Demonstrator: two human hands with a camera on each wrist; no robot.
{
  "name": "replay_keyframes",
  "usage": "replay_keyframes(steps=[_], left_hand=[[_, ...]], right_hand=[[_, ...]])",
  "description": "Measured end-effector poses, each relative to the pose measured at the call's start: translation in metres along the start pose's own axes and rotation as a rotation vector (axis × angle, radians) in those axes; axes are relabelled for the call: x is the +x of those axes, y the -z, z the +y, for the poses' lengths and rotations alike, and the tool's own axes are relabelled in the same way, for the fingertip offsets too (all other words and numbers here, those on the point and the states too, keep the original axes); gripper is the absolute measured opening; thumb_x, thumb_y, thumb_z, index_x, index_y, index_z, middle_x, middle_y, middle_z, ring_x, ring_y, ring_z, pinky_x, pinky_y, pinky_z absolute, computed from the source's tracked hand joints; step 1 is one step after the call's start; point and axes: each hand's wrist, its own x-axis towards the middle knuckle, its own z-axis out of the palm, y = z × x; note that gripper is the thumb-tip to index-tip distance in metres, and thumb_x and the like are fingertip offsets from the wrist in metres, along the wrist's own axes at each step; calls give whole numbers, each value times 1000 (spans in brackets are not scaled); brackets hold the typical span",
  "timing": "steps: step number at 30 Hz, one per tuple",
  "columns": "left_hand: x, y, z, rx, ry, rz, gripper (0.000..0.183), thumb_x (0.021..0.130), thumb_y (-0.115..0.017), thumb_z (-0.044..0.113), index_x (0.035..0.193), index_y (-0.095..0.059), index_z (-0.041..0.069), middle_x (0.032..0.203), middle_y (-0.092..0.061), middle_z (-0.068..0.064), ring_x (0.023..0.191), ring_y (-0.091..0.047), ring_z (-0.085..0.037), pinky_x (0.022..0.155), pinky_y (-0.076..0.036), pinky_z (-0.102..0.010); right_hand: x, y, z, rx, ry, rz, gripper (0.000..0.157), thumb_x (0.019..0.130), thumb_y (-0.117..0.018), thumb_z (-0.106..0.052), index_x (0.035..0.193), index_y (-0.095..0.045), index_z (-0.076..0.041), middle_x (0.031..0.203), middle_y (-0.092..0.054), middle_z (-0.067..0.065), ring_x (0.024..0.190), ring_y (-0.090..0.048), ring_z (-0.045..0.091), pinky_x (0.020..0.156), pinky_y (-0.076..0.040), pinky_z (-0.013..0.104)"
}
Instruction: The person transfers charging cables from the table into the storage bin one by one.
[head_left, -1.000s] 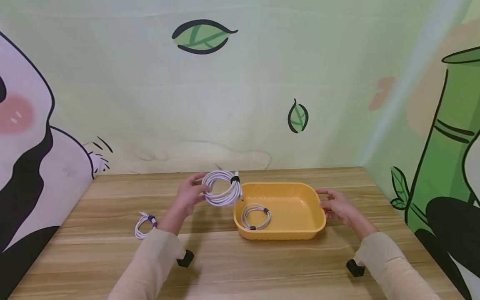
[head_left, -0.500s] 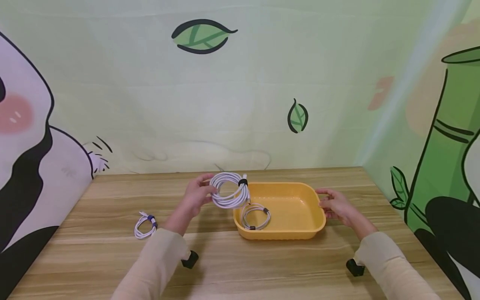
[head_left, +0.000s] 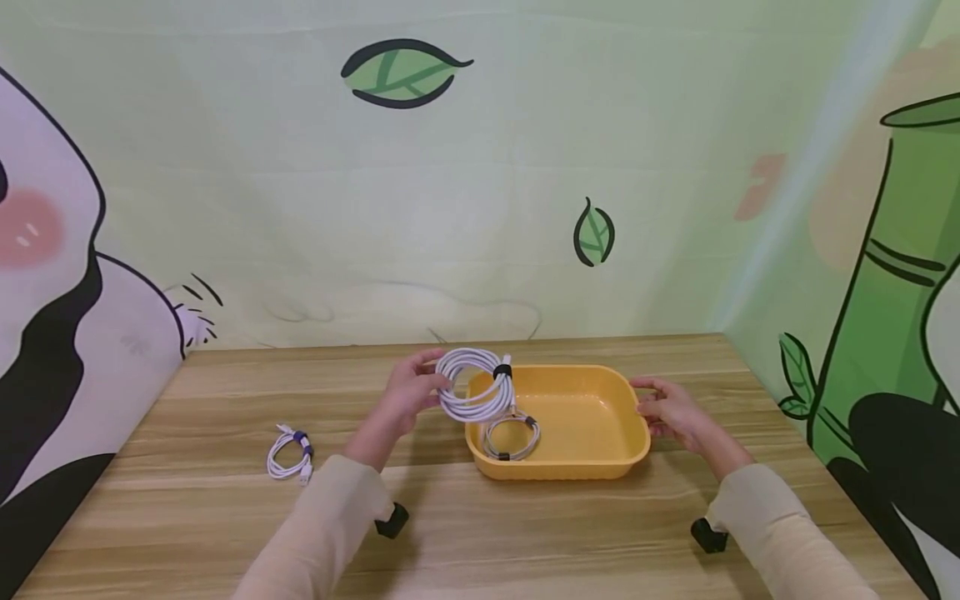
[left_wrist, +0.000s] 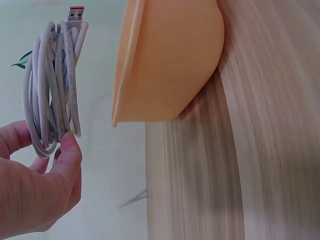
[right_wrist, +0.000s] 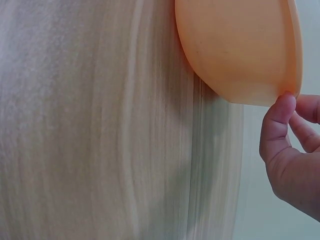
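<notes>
My left hand (head_left: 412,390) pinches a thick coil of white USB cable (left_wrist: 52,90) between thumb and fingers. A black strap wraps the coil, and its USB plug (left_wrist: 76,13) points up in the left wrist view. The coil hangs over the left rim of a yellow plastic tray (head_left: 592,470). Inside that tray, toward the left, lies a thinner coiled cable (head_left: 491,443) with dark ties, partly overlapped by the held coil in the head view. At the tray's right end, my right hand (head_left: 675,412) grips the rim, its thumb (right_wrist: 284,107) against the outer side.
A small white cable (head_left: 276,468) with a blue tie lies on the wooden table (head_left: 187,517), left of my left forearm. Behind the table's back edge stands a printed backdrop (head_left: 480,183). Small black blocks (head_left: 392,521) are attached under both wrists.
My left hand has carried the white cable coil to the right and slightly down, from beside the tray to over its left rim. The right hand and tray have stayed put.
</notes>
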Motion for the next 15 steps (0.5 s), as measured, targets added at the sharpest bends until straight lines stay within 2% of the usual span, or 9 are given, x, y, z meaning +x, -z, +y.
replay_keyframes(steps=[7, 15], left_hand=[[-1, -11, -1, 20, -11, -21, 54, 73, -52, -13, 124, -45, 2, 109, -51, -19, 77, -53, -16, 65, -52, -25], [-3, -22, -2, 36, -10, -43, 54, 72, -54, -12, 124, -45, 3, 112, -52, -20, 84, -55, -22, 69, -52, -28]], right_hand=[[1, 1, 2, 4, 6, -1, 54, 87, -44, -3, 136, -24, -1, 85, -47, 4, 55, -49, 8, 52, -48, 21], [1, 0, 3, 11, 14, -5, 54, 86, -45, -1, 136, -25, 0, 88, -50, 5, 55, -49, 8, 52, -48, 22]])
